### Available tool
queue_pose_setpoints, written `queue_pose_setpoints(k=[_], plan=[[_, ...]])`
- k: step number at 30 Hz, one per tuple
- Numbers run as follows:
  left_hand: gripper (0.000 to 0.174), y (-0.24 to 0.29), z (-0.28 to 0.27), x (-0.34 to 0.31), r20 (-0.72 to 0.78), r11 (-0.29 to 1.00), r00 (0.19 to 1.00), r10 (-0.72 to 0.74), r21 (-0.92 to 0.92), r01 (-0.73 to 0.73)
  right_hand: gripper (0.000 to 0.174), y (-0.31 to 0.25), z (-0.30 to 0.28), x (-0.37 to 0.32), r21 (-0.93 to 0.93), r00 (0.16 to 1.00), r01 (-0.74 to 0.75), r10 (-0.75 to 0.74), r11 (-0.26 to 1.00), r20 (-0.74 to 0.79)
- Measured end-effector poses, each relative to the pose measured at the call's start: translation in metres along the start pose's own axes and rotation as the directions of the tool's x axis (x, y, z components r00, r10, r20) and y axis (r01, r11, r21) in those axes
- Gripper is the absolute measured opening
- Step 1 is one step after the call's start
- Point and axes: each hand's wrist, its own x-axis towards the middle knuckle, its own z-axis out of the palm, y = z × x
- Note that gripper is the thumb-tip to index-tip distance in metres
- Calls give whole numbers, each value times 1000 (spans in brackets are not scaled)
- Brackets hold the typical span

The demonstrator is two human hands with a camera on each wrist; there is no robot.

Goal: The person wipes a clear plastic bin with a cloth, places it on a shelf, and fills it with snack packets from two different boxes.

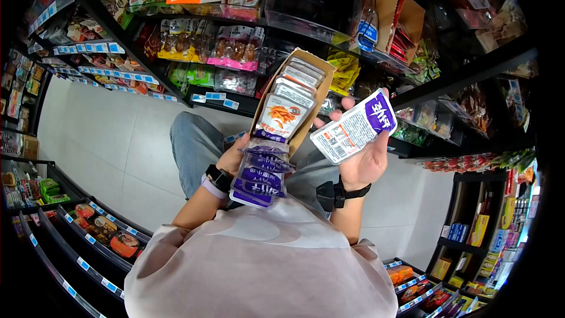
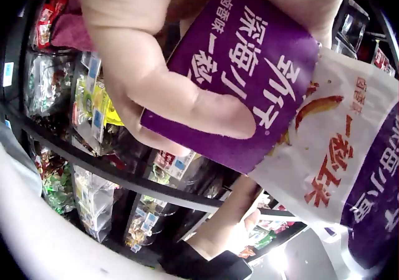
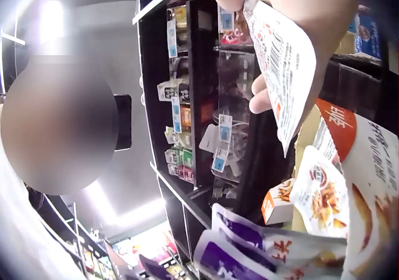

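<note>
My left hand (image 1: 235,156) grips the lower left side of an upright-filled cardboard display box (image 1: 321,88) in front of my lap. Inside it stand several white-and-orange snack packets (image 1: 285,112); more packets with purple ends (image 1: 259,172) spill over its near end. The left wrist view has fingers lying across the box's purple printed panel (image 2: 249,62). To the right of the box, my right hand (image 1: 366,164) holds a single snack packet (image 1: 353,128), its printed back with a barcode facing up. In the right wrist view that packet (image 3: 287,68) tilts above the box (image 3: 374,161).
Shelves of bagged snacks (image 1: 235,47) rise in front, with another opened carton (image 1: 376,15) at the upper right. Low shelves (image 1: 112,229) stand behind on the left, and a rack (image 1: 471,224) on the right. Grey floor tiles (image 1: 106,135) lie beside my legs.
</note>
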Motion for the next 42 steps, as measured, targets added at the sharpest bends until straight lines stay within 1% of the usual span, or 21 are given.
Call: queue_pose_setpoints(k=[1, 5, 6, 9, 10, 11, 13, 14, 15, 17, 18, 20, 23, 24, 25, 28, 32, 36, 38, 39, 42], plan=[[75, 0, -1, 0, -15, 1000, 1000, -11, -17, 11, 57, 0, 0, 1, 40, 999, -7, 6, 999, 31], [73, -1, 2, -1, -51, 999, 999, -1, -36, 0, 62, 3, -5, 4, -64, 996, 86, -87, 994, -9], [73, -1, 0, -1, -55, 999, 998, -10, -32, 8, 70, 5, 0, 4, -143, 982, 101, -122, 985, -147], [72, 0, -2, -2, -36, 1000, 999, -19, -17, 19, 78, 7, -7, 4, -66, 989, 113, -119, 991, -89], [71, 1, -1, -2, -16, 1000, 1000, -21, -8, 21, 85, 9, 0, 5, -153, 969, 139, -167, 978, -184], [71, 1, 2, -3, -16, 1000, 1000, -21, -6, 21, 85, 10, -4, 4, -152, 969, 141, -168, 978, -184], [71, 2, 11, -5, -21, 1000, 1000, -6, 7, 7, 73, 10, -14, 1, -260, 972, 33, -92, 965, -216], [71, 3, 12, -4, -19, 1000, 1000, -7, 11, 7, 60, 10, -14, -1, -428, 951, -8, -126, 904, -282], [72, 4, 13, -3, 13, 999, 1000, 16, 36, -17, 47, 9, -20, -3, -510, 968, 19, -144, 860, -206], [72, 5, 14, -4, 48, 997, 998, 37, 63, -40, 28, 8, -23, -9, -516, 933, -56, -139, 854, -332], [77, 5, 16, -4, 46, 991, 997, 58, 119, -63, 28, 8, -22, -8, -518, 933, -52, -143, 854, -330], [83, 7, 22, -6, 46, 980, 995, 84, 175, -91, 17, 10, -19, -5, -445, 892, 117, -291, 888, -346], [85, 12, 37, -9, 123, 972, 989, 82, 211, -107, 22, 2, 1, -7, -463, 868, 197, -373, 864, -327], [88, 12, 42, -10, 117, 956, 988, 103, 261, -131, 22, -1, -1, -8, -458, 900, 240, -373, 856, -226], [92, 12, 45, -11, 113, 938, 986, 124, 311, -154, 22, -1, 0, -9, -459, 900, 244, -376, 855, -222], [93, 10, 48, -12, 133, 934, 985, 112, 324, -150, 25, 13, 11, -9, -514, 930, 322, -366, 795, 16], [94, 2, 44, -10, 198, 905, 971, 135, 373, -202, 21, 24, 13, -25, -597, 982, 159, -188, 787, 14], [94, -5, 39, -18, 181, 919, 975, 125, 350, -183, 19, 25, 18, -45, -708, 978, 123, -206, 695, -33], [94, -9, 35, -20, 181, 925, 976, 120, 337, -176, 16, 24, 20, -56, -799, 982, 125, -188, 589, 15], [94, -12, 33, -21, 185, 928, 975, 122, 327, -178, 16, 24, 21, -61, -801, 981, 119, -193, 586, 5], [97, -21, 36, -23, 208, 904, 966, 155, 366, -223, 13, 26, 23, -75, -889, 995, 77, -85, 451, 43]])
